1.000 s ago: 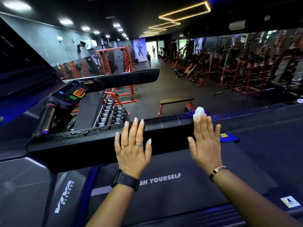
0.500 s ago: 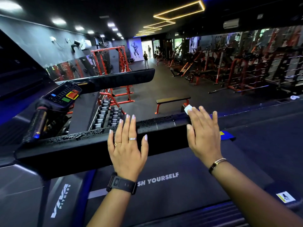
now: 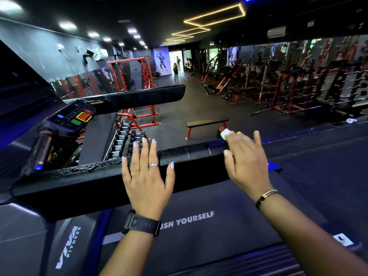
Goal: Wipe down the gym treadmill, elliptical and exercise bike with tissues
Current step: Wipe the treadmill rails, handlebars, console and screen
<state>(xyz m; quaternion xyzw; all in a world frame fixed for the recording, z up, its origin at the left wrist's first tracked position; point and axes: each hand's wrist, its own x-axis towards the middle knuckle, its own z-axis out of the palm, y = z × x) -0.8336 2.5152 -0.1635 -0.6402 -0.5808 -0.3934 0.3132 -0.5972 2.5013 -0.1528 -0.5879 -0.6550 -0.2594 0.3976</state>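
The treadmill's near black handrail [image 3: 95,176] crosses the view, its top wet with droplets. My left hand [image 3: 147,176] lies flat on the rail's side with its fingers straight and reaching the top edge. To the right, my right hand [image 3: 246,160] presses a small white tissue [image 3: 224,134] onto the rail's top with spread, straight fingers. Only a corner of the tissue shows past the fingertips. The treadmill belt [image 3: 199,232], printed "PUSH YOURSELF", lies below my arms.
The control console [image 3: 73,118] with green and red buttons sits at left, and a second handrail [image 3: 147,98] is beyond it. Behind are a dumbbell rack [image 3: 127,142], a flat bench [image 3: 207,123], red racks and a distant person [image 3: 175,73].
My right hand has turned a little to the left on the rail, so less of the tissue shows, now off the left fingertips. My left hand stays flat on the rail.
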